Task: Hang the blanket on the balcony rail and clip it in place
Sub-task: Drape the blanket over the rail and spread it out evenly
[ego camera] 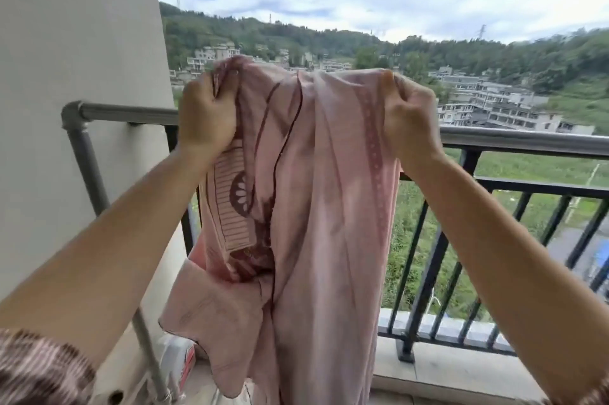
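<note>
A pink blanket [309, 193] with dark maroon patterns hangs bunched in front of me, held up above the rail height. My left hand [206, 114] grips its top edge on the left. My right hand [410, 117] pinches the top edge on the right. The grey metal balcony rail [520, 140] runs across behind the blanket, from the wall on the left to the right edge. The blanket's lower part drops down past the rail towards the floor. No clip is in sight.
A white wall [75, 74] stands close on the left, with a grey pipe [85, 154] bending down from the rail's end. Black railing bars [438, 259] stand below the rail. A white and red object [179, 361] lies on the floor by the wall.
</note>
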The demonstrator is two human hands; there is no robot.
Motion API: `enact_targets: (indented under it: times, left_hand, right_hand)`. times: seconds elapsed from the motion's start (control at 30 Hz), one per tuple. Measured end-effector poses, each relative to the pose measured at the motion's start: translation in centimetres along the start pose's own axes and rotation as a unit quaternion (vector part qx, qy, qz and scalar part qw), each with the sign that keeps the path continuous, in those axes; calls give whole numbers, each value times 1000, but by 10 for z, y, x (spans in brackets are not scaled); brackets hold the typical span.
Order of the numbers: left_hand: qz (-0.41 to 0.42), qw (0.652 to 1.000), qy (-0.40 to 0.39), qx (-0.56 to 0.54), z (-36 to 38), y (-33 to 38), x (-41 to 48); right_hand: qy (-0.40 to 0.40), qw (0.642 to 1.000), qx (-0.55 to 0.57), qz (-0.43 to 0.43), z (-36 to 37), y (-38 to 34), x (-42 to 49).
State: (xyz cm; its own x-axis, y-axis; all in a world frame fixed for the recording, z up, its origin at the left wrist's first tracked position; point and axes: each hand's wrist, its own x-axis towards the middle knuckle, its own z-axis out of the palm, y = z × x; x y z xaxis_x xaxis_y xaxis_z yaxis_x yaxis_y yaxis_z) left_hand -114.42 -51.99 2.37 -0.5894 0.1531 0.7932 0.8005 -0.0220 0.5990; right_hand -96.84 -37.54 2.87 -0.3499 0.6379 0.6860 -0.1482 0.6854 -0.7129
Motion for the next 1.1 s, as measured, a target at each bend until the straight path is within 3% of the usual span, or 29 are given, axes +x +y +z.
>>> enact_targets:
  times: [0.13, 0.2, 0.27, 0.37, 0.4, 0.47, 0.6, 0.7, 0.8, 0.87, 0.93, 1.03, 1.1]
  left_hand:
    - [-68, 998, 5, 1, 7, 30, 87]
    - [-102, 994, -37, 21, 6, 21, 108]
    - [-176, 972, -143, 66, 5, -3, 110]
    - [-181, 913, -288, 226, 6, -35, 87]
    - [-155, 912, -279, 257, 6, -38, 79]
    - [-138, 932, -232, 240, 6, -38, 67]
    - [-164, 961, -109, 193, 1, -37, 47]
    - [-140, 982, -4, 128, -8, -37, -1]
    - [-149, 988, -26, 29, -12, -38, -49]
    - [-179, 982, -62, -20, -11, -41, -58]
    - [-148, 987, -62, -10, -17, -39, -54]
    - [-56, 998, 42, -5, -43, -32, -35]
    - [-48, 991, 124, 5, -67, -41, -16]
  right_hand:
    - [136, 988, -15, 76, -16, -13, 86]
    - [192, 978, -31, 74, -25, -11, 107]
    - [124, 978, -144, 83, -34, -5, 113]
    - [-112, 926, -314, 176, -45, 18, 99]
    - [-156, 905, -331, 217, -48, 27, 92]
    - [-171, 886, -360, 236, -51, 40, 86]
    - [-132, 894, -379, 197, -45, 38, 80]
    - [-64, 906, -402, 119, -44, 37, 69]
    - [29, 932, -360, -25, -32, 27, 44]
    - [-19, 933, -351, -76, -16, 18, 21]
    - [-100, 905, -400, -103, -3, 16, -2]
    - [-125, 866, -459, -158, -3, 29, -11]
    - [-109, 874, -442, -172, -9, 32, -10]
